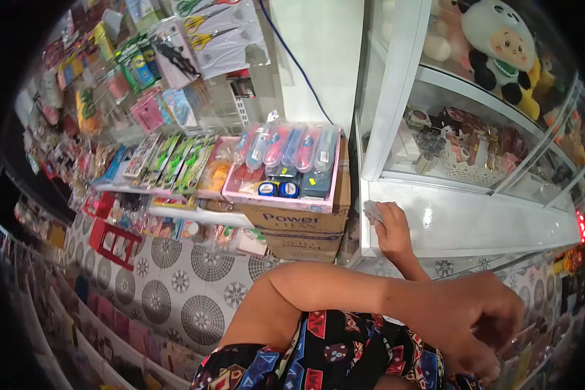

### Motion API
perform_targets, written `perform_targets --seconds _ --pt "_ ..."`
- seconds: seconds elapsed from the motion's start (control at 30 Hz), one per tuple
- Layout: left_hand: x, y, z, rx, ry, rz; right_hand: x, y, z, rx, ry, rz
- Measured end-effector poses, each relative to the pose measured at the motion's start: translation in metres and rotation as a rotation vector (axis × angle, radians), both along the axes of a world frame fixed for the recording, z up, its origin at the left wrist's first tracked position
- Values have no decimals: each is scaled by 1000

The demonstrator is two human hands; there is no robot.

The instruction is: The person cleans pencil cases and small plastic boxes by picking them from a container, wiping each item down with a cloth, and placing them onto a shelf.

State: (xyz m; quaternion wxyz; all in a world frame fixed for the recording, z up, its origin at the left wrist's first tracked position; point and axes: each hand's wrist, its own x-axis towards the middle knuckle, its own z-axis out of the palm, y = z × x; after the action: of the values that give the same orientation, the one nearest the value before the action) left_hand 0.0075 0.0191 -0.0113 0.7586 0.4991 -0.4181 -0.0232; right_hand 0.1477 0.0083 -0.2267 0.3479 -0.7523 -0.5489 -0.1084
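Note:
My right hand (pixel 394 229) presses a crumpled pale grey cloth (pixel 372 210) against the white ledge (pixel 461 218) of the display cabinet, near the ledge's left end. Its fingers are closed over the cloth, and part of that forearm is hidden behind my left arm. Stretched across my body to the right, my left arm ends in my left hand (pixel 481 322), close to the camera. The fingers there curl round toward the thumb and are somewhat blurred. What they hold, if anything, I cannot make out.
Above the ledge, the glass cabinet (pixel 396 97) holds a plush toy (pixel 500 45) and a white basket (pixel 471 166). Left of it, a pink-edged box (pixel 279 201) of packaged goods sits on cardboard boxes (pixel 305 237). A red stool (pixel 114 240) stands on the patterned floor (pixel 205 286).

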Motion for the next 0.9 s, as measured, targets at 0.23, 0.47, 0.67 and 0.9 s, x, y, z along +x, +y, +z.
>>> perform_targets --seconds 0.23,0.47,0.67,0.9 --pt "7 206 -119 801 16 1113 -10 33 -17 116 421 -55" --pt "27 354 -189 1313 -77 1452 -58 62 3 -44 63 -428" --pt "98 355 -171 1493 200 1413 -68 68 15 22 138 -480" --pt "151 357 -181 1626 293 1344 -67 66 11 15 147 -509"
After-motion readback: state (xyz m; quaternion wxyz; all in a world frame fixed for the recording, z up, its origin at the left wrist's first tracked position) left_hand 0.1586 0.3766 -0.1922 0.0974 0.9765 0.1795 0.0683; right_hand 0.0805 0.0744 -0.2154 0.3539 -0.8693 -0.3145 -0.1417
